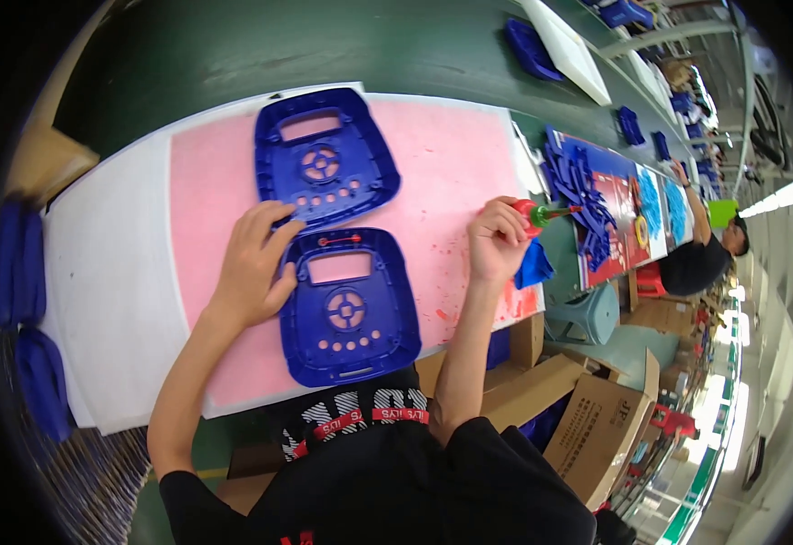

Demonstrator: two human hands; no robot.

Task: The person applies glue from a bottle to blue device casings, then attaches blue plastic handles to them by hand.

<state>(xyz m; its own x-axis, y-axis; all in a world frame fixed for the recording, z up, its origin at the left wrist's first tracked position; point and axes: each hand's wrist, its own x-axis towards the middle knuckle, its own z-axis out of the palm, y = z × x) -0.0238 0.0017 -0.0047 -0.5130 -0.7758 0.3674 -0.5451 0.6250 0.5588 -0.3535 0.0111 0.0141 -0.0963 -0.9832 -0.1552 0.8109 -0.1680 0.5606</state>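
Note:
Two blue plastic housing shells lie on the pink sheet (pixel 451 145), one above the other. The far shell (pixel 360 150) and the near shell (pixel 315 309) each have a rectangular window, a round cross-shaped grille and a row of holes. A red strip marks the top edge of the near one. My left hand (pixel 251 263) rests at their left side, fingers spread at the far shell's lower edge, thumb against the near shell's side. To the right, my right hand (pixel 498 241) is closed around a red squeeze bottle (pixel 525 214), its green nozzle pointing right above the table.
Blue strip-shaped parts (pixel 582 186) lie in a pile to the right, beyond a crumpled blue piece (pixel 534 265). Another person (pixel 700 259) sits farther right. Open cardboard boxes (pixel 600 436) and a grey-blue stool (pixel 585 313) stand below the table. More blue parts (pixel 29 272) are at far left.

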